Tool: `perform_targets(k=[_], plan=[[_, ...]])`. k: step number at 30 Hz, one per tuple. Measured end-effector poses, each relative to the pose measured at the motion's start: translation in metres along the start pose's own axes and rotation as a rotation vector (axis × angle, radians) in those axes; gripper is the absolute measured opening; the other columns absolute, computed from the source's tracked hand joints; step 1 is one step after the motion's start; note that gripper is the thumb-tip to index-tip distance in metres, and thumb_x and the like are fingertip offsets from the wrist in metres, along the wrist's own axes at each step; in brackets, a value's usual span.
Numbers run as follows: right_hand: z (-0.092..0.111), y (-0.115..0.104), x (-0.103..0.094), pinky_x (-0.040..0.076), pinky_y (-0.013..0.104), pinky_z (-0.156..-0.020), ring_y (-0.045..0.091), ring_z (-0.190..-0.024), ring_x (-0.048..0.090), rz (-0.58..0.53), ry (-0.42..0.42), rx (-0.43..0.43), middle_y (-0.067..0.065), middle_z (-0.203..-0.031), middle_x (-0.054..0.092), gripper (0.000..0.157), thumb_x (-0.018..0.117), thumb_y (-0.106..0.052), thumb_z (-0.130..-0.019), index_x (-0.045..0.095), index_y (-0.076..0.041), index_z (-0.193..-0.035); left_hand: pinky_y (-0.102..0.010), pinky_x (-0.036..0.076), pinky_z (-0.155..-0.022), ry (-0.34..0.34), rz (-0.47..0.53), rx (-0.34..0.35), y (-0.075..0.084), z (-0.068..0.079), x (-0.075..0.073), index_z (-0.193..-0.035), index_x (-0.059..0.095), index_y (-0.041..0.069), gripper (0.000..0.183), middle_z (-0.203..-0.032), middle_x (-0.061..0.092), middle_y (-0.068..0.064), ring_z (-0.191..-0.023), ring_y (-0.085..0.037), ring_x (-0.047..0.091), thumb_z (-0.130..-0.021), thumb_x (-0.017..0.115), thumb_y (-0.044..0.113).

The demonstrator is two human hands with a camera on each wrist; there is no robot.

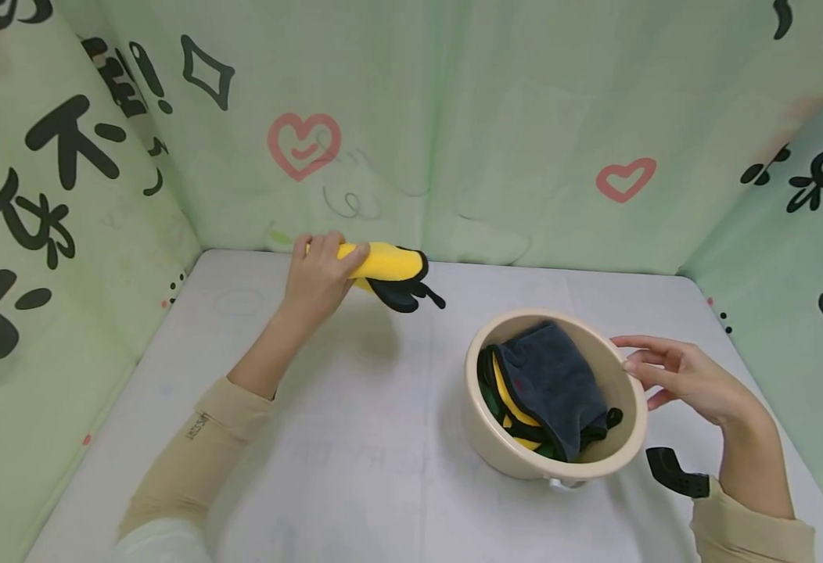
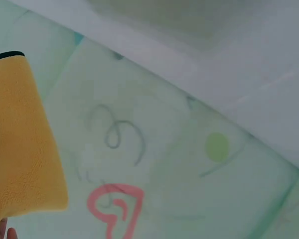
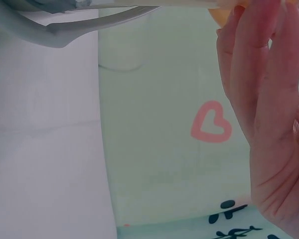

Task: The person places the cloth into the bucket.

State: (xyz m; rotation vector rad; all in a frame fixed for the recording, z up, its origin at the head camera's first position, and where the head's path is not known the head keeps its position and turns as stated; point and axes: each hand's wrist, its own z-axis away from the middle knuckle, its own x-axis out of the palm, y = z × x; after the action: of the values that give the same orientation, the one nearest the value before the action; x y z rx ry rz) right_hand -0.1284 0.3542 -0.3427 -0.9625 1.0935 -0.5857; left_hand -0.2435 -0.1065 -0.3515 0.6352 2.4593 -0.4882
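Observation:
My left hand (image 1: 321, 274) grips a folded microfiber cloth (image 1: 387, 262), yellow with a black edge and a dark grey side, above the far part of the table. In the left wrist view the yellow face of that cloth (image 2: 27, 144) fills the left edge, with only fingertips visible below it. A cream bucket (image 1: 489, 438) stands right of centre. My right hand (image 1: 693, 379) holds its right rim, thumb at the rim and fingers along the outside. Inside the bucket lie a dark blue-grey cloth (image 1: 552, 383) and yellow and green pieces, partly hidden beneath it.
A white-covered table (image 1: 355, 485) spreads under both hands. Pale green curtains (image 1: 440, 156) with hearts and black lettering enclose its back and sides. A grey bucket handle (image 3: 65, 37) shows in the right wrist view. A black curved strap piece (image 1: 675, 473) sits at the right wrist.

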Motion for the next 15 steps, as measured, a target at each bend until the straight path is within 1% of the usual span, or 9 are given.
perform_targets(k=[4,8,11,15], plan=[[-0.001,0.001,0.001,0.053,0.039,-0.054,0.01,-0.08,0.064,0.001,0.001,0.001,-0.002,-0.088,0.066,0.035,0.052,-0.006,-0.092,0.052,-0.024,-0.122,-0.043,0.038,-0.072,0.073,0.048,0.024,0.023,-0.026,-0.005,-0.094,0.052,0.015,0.018,-0.083,0.051,-0.015,-0.073,-0.032,0.051,-0.083,0.06,0.003],[-0.002,0.003,0.001,0.053,0.037,-0.054,0.01,-0.08,0.063,0.007,0.004,0.002,-0.002,-0.088,0.066,0.037,0.051,-0.004,-0.091,0.052,-0.027,-0.121,-0.041,0.038,-0.072,0.136,0.108,0.043,0.048,-0.047,-0.007,-0.095,0.054,0.015,0.015,-0.083,0.052,-0.014,-0.074,-0.031,0.052,-0.085,0.057,0.005],[-0.002,0.004,0.001,0.053,0.037,-0.053,0.01,-0.079,0.063,0.014,0.016,0.015,-0.002,-0.087,0.066,0.038,0.052,-0.004,-0.091,0.051,-0.029,-0.12,-0.041,0.038,-0.072,0.174,0.149,0.058,0.068,-0.06,-0.009,-0.097,0.054,0.016,0.015,-0.084,0.053,-0.013,-0.074,-0.03,0.052,-0.086,0.057,0.007],[-0.002,0.005,0.0,0.053,0.036,-0.054,0.011,-0.078,0.062,0.022,0.021,0.035,-0.001,-0.086,0.065,0.037,0.052,-0.005,-0.092,0.051,-0.027,-0.121,-0.039,0.039,-0.073,0.224,0.181,0.089,0.096,-0.073,-0.011,-0.098,0.055,0.019,0.015,-0.084,0.054,-0.011,-0.073,-0.026,0.054,-0.086,0.056,0.01]])
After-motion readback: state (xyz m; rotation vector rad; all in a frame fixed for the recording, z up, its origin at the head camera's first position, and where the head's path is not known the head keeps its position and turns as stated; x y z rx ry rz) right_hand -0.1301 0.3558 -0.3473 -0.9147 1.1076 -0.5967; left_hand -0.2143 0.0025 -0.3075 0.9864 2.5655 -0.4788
